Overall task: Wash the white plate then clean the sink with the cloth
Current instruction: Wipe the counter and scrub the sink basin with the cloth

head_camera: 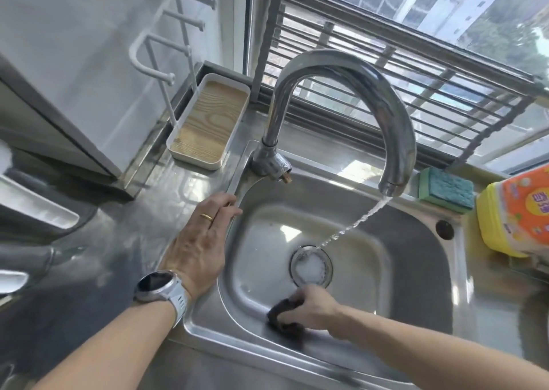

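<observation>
Head view looks down on a steel sink [416,271] under a tall curved faucet [341,92], whose thin stream of water [353,229] falls into the drain strainer [310,266] just beyond the right hand's fingertips. Past the left fingers sits a white tray with a wood-grain base [205,122]; far to the right of the right hand stand a green sponge [445,189] and a yellow detergent bottle [517,214] on the sink's edge. Nothing blocks either hand. The left hand [199,241], wearing a ring and a wristwatch [162,285], lies flat on the sink's left rim, fingers straight and close together, holding nothing. The right hand [309,308] has its fingers curled over a dark cloth [285,315], pressing it against the basin's near wall. The cloth is bunched, dark and blurred.
</observation>
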{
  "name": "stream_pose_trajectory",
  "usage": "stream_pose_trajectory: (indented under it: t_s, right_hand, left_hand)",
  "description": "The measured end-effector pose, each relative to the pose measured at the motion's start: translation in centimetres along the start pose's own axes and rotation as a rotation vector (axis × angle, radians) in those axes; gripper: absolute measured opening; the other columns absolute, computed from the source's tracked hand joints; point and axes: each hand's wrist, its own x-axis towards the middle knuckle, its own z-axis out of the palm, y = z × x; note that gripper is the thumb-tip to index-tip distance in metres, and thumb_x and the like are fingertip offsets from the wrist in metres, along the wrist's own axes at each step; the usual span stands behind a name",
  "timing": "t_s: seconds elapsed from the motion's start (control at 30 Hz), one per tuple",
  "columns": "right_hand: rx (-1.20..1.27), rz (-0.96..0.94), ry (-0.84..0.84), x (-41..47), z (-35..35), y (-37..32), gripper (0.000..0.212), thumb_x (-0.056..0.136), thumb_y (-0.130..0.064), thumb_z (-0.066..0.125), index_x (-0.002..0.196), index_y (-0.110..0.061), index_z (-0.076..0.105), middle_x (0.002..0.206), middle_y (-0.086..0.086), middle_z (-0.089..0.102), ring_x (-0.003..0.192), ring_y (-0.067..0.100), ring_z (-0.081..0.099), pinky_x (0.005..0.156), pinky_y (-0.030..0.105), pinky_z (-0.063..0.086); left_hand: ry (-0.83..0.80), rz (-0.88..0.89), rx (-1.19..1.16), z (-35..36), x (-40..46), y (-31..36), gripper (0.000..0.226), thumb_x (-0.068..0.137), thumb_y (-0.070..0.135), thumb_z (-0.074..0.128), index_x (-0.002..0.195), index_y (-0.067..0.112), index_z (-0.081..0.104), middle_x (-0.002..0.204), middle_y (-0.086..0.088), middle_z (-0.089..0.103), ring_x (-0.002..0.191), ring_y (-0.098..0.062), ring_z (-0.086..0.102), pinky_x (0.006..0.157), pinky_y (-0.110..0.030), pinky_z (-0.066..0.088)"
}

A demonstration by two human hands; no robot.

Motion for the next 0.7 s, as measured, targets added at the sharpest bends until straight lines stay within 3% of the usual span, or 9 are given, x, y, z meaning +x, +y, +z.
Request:
stream_pose_trajectory:
  t_s: [0.03,0.1,0.17,0.27,0.37,0.53,0.6,0.7]
  right_hand:
    - [0.072,-0.080,0.026,0.5,1.0,-1.8,0.030,0.062,-0.040,0.085,0.080,-0.018,0.074,0.078,-0.004,0.070,0.069,0.009,0.063,0.064,0.021,0.050]
    - [0.125,-0.216,0.151,1.5,3.0,-5.5,0.037,0.071,-0.037,0.081,0.104,-0.022,0.071,0.106,0.003,0.064,0.094,0.017,0.061,0.085,0.024,0.049]
    - [0.114,-0.277,0.300,3.3,3.7,-8.3,0.051,0.081,-0.028,0.073,0.128,-0.016,0.057,0.129,0.011,0.042,0.109,0.029,0.055,0.100,0.027,0.043]
    - [0.006,-0.283,0.592,6.6,1.4,-10.7,0.061,0.085,-0.013,0.062,0.142,-0.008,0.041,0.142,0.021,0.029,0.123,0.041,0.043,0.105,0.038,0.039]
    - [0.043,-0.222,0.718,9.3,-1.0,-11.2,0.064,0.078,-0.013,0.068,0.136,-0.006,0.044,0.142,0.021,0.032,0.122,0.045,0.044,0.100,0.042,0.046]
    - [-0.182,-0.371,0.430,5.8,2.1,-10.7,0.051,0.080,-0.022,0.070,0.125,-0.007,0.052,0.138,0.016,0.035,0.118,0.040,0.043,0.093,0.039,0.043]
    - [-0.283,-0.444,0.254,4.0,3.5,-8.2,0.044,0.080,-0.020,0.070,0.121,-0.011,0.057,0.135,0.013,0.036,0.114,0.039,0.046,0.093,0.038,0.045]
    - [-0.353,-0.501,0.145,2.7,2.9,-2.7,0.036,0.077,-0.011,0.068,0.113,-0.015,0.061,0.132,0.012,0.039,0.109,0.037,0.050,0.091,0.037,0.047]
  left_hand:
    - [0.003,-0.001,0.005,0.0,0.0,0.0,0.049,0.082,-0.007,0.045,0.125,0.008,0.062,0.142,-0.009,0.052,0.129,-0.028,0.052,0.111,-0.033,0.046]
    - [0.007,-0.009,0.009,0.0,0.0,0.0,0.047,0.082,-0.009,0.048,0.124,0.007,0.063,0.141,-0.010,0.052,0.129,-0.028,0.052,0.113,-0.024,0.036]
    - [0.011,-0.012,0.011,0.1,0.0,0.0,0.043,0.085,-0.007,0.048,0.123,0.005,0.064,0.140,-0.012,0.053,0.129,-0.030,0.051,0.116,-0.018,0.028]
    - [0.006,-0.015,0.002,0.0,0.0,0.0,0.045,0.088,0.005,0.036,0.124,0.004,0.064,0.140,-0.014,0.054,0.130,-0.030,0.051,0.118,-0.020,0.027]
    - [0.000,-0.005,-0.004,0.0,0.1,0.1,0.046,0.090,0.008,0.033,0.124,0.005,0.064,0.140,-0.013,0.054,0.131,-0.030,0.051,0.118,-0.023,0.030]
    - [-0.001,-0.018,-0.014,0.0,0.2,0.2,0.043,0.089,0.005,0.038,0.123,0.006,0.064,0.140,-0.012,0.053,0.130,-0.030,0.050,0.117,-0.019,0.028]
    - [0.004,-0.022,-0.011,0.0,0.2,0.1,0.042,0.086,0.001,0.042,0.122,0.005,0.064,0.140,-0.012,0.052,0.130,-0.031,0.050,0.118,-0.016,0.024]
    - [-0.012,-0.016,-0.007,0.1,0.2,0.1,0.046,0.083,-0.008,0.048,0.123,0.006,0.063,0.141,-0.011,0.051,0.131,-0.031,0.049,0.117,-0.023,0.029]
